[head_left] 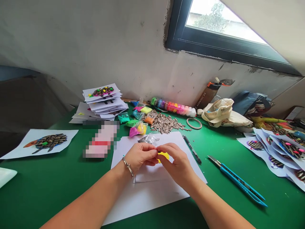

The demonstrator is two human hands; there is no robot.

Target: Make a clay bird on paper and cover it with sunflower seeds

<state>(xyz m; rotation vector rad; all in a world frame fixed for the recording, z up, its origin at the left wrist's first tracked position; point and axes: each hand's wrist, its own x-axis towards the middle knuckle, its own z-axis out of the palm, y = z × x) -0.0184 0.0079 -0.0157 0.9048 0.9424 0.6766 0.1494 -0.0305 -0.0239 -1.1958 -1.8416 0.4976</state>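
Above the white paper (143, 203), my left hand (142, 154) and my right hand (175, 159) meet at the fingertips. Both are closed in a pinch around a tiny dark bit, too small and covered to name. Below them a yellow piece (164, 157), partly hidden by my fingers, shows on the paper. Just behind my hands lies a clear plastic bag (149, 139) with something dark grey in it. A bracelet (128, 167) circles my left wrist.
Sunflower seeds (164, 122) lie heaped behind the paper, beside bags of coloured clay (141, 128). To the right are a pen (192, 149) and a blue utility knife (240, 181) with its blade out. Seed pictures sit left (51, 141) and right (276, 149). A bottle (207, 95) leans near the wall.
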